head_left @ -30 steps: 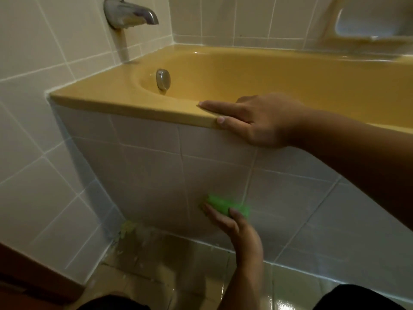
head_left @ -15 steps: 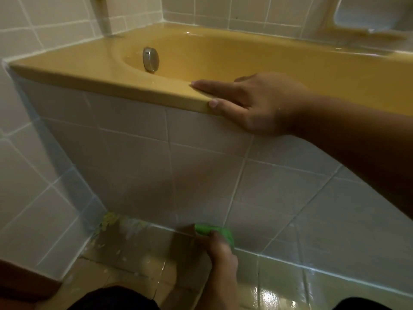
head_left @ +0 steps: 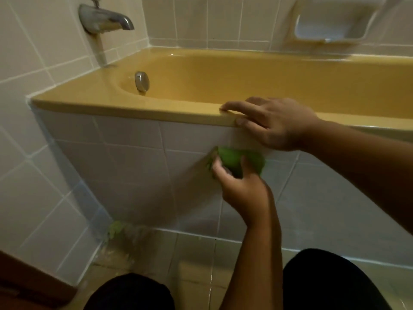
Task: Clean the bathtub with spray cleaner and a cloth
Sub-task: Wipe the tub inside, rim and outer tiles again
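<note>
The crumpled bright green cloth (head_left: 237, 158) has climbed: half a second ago it was at the foot of the pale grey tiled front panel (head_left: 134, 164), by the floor, and now it is pressed high on that panel, just under the rim of the mustard-yellow bathtub (head_left: 134, 108) and just below the right hand (head_left: 274, 124). The view has also lifted, so the metal spout (head_left: 105, 19) shows again. The right hand has kept its place on the rim.

Count: 2 hands, 1 cloth, 1 bathtub, 1 spout, 1 round metal overflow plate (head_left: 142, 81), 1 recessed cream soap dish (head_left: 330, 21) and 2 dark-clad knees (head_left: 129, 291).

The left hand (head_left: 243, 191) grips the cloth with curled fingers on its left and the thumb on its right. The right hand's fingers lie straight and slightly apart on the rim, with the thumb against its front edge. The cloth looks bunched and blurred, and its weave cannot be made out. A greenish smear (head_left: 115, 228) sits in the floor corner.
</note>
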Demonstrator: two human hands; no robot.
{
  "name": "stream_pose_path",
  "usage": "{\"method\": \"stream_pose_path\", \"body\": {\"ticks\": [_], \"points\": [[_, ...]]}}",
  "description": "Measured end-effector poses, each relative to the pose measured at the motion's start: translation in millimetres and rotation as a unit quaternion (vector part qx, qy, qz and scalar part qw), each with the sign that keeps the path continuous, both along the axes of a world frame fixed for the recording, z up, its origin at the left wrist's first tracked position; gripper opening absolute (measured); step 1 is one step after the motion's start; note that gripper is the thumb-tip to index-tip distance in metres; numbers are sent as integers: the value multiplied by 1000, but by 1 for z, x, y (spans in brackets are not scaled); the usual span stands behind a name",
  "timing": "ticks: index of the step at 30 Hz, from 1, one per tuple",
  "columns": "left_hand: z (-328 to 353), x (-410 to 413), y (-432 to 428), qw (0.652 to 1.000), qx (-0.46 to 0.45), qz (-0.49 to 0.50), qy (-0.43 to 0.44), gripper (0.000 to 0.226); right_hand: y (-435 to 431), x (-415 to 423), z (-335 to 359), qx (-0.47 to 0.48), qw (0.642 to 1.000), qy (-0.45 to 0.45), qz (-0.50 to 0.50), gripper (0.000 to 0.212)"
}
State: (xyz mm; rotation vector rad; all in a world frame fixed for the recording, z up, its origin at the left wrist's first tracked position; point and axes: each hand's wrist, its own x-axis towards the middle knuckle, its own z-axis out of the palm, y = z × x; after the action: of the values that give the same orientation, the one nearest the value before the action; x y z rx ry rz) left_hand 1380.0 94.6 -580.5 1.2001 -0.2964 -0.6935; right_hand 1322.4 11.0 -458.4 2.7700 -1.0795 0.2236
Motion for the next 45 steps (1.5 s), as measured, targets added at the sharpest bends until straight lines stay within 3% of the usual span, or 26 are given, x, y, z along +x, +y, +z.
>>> {"method": "stream_pose_path", "body": {"ticks": [4,8,15,21,24,30,32,35,38,39,45], "points": [[30,1,1,993,-72,-26,-86,58,19,-24,-9,-9,995,-94,-34,50],[37,12,9,992,-90,-27,-81,48,44,-29,-30,1,974,-228,-14,42],[38,32,15,975,-122,-118,-143,37,66,-16,-60,-36,940,-338,-4,61],[50,38,13,938,-185,-187,-226,28,84,-23,-73,10,858,-510,-65,80],[46,55,18,929,-180,-255,-198,26,100,-23,-81,83,815,-569,-77,78],[8,101,50,930,-123,-321,-131,21,134,5,-116,210,815,-537,-60,94],[-11,110,62,944,-96,-305,-75,19,136,14,-123,276,802,-528,-47,85],[-31,120,75,950,-97,-296,-10,19,136,24,-136,336,754,-558,-85,61],[-40,123,82,940,-87,-330,-26,48,135,29,-143,470,653,-576,-143,54],[-41,123,83,935,-86,-342,-46,53,134,29,-144,492,634,-578,-148,54],[-47,130,89,942,-43,-302,-139,45,129,31,-151,494,638,-566,-169,33]]}}
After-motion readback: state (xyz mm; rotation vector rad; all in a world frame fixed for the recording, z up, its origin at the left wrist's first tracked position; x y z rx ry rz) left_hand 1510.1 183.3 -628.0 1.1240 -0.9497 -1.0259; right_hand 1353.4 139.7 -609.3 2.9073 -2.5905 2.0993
